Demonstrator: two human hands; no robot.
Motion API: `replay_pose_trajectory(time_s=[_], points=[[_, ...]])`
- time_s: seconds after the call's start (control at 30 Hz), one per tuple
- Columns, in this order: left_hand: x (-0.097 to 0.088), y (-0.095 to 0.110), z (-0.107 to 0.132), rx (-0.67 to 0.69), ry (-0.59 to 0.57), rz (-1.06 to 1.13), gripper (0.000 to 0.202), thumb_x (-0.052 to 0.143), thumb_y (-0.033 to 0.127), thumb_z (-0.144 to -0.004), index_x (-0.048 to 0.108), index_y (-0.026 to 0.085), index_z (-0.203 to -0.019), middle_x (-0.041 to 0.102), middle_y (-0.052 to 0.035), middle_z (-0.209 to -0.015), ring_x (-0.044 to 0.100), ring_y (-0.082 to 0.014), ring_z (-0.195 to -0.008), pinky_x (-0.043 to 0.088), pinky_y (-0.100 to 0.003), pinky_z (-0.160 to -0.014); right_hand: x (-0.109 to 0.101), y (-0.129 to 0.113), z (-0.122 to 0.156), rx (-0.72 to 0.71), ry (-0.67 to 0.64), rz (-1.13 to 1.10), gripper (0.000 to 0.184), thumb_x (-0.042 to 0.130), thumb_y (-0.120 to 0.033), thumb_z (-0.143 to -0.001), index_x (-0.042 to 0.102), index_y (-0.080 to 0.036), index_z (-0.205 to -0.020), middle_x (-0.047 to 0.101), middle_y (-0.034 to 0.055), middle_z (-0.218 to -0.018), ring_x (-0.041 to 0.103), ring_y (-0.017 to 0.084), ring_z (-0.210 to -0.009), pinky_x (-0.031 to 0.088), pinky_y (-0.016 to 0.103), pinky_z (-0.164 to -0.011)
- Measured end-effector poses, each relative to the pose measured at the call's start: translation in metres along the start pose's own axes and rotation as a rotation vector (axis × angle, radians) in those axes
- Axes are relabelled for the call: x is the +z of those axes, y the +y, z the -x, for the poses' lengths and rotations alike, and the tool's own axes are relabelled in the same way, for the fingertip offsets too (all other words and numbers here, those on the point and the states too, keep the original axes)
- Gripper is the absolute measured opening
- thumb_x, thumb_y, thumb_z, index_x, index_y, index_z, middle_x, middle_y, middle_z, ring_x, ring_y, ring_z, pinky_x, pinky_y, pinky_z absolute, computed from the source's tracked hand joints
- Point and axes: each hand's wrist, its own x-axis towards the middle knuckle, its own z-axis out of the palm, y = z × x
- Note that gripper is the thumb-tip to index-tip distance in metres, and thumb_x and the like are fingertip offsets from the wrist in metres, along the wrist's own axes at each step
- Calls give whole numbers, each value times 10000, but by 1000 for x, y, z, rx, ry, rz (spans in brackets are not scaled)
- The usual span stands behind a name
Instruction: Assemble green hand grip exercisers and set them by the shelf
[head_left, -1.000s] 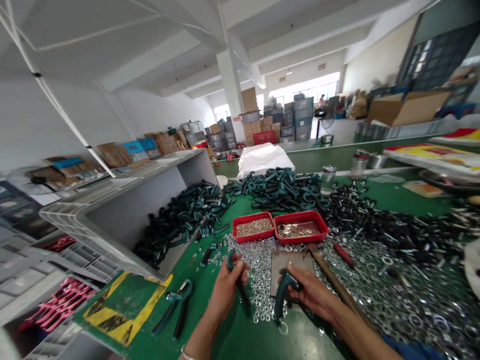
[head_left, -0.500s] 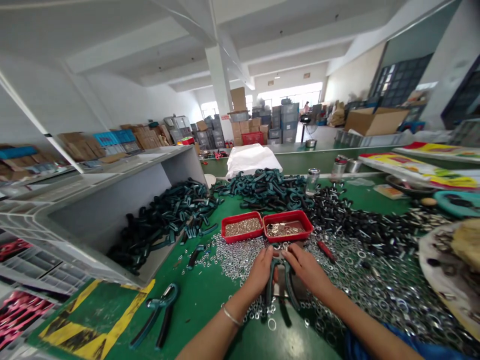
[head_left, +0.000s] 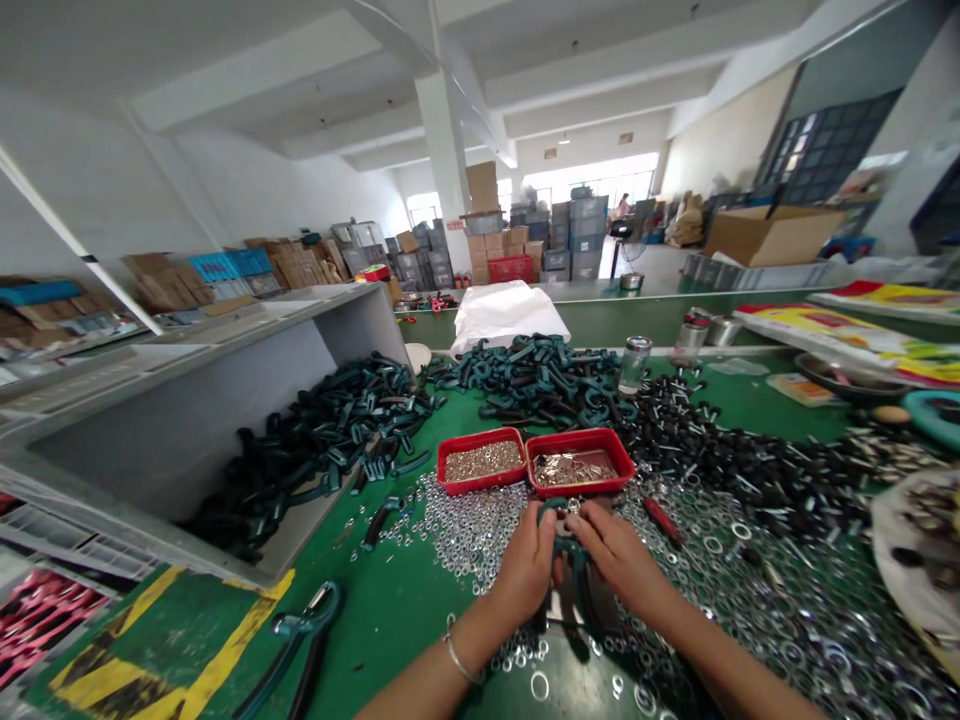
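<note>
While the left hand (head_left: 529, 565) and right hand (head_left: 616, 558) clamp together on a dark green plastic hand grip (head_left: 551, 512), two red trays (head_left: 480, 478) sit at 12 o'clock, loose steel washers (head_left: 472, 540) spreading from 9 to 3 o'clock.

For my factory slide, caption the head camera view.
Left hand and right hand hold a green-handled tool among scattered steel washers.
</note>
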Motion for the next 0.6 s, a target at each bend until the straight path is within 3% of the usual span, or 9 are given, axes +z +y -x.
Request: replay_pose_trajectory(time_s=[0.13, 0.27, 0.4, 0.5, 0.6], points=[[-9, 0, 8, -27, -89, -76, 355, 449, 484, -954, 580, 228, -1161, 669, -96, -989, 623, -261, -893, 434, -362, -847, -9, -5, 8, 24, -66, -14, 304, 417, -468, -989, 579, -237, -876, 652, 56, -896, 592, 235, -877, 426, 324, -784], [-24, 18, 17, -8, -367, -192, 435, 499, 514, -924, 556, 220, -1240, 695, -102, -938, 650, -268, -836, 461, -352, -757, -11, -9, 24, 94, -198, -222, 309, 434, -465, -976, 646, -250, -1040, 684, 60, -1032, 616, 244, -974, 453, 353, -901], [-30, 30, 35, -20, -604, -344, 626, 577, 634, -838, 517, 187, -1272, 699, -135, -949, 673, -299, -830, 458, -336, -682, 2, -4, 51, 213, -192, -232, 301, 537, -483, -917, 668, -254, -1062, 702, 78, -997, 630, 279, -983, 465, 376, -914], [-24, 19, 39, 21, -612, -410, 755, 662, 682, -738, 503, 189, -1288, 699, -141, -947, 684, -323, -841, 460, -332, -671, 10, 7, 60, 221, -243, -198, 305, 510, -464, -937, 647, -248, -1105, 698, 82, -991, 635, 277, -990, 473, 382, -915], [-18, -4, 20, 81, -548, -437, 671, 685, 640, -737, 558, 194, -1221, 692, -107, -819, 680, -287, -706, 445, -309, -588, 3, 20, 41, 174, -302, -92, 297, 492, -433, -947, 645, -218, -1083, 698, 82, -957, 652, 272, -917, 496, 392, -850]])
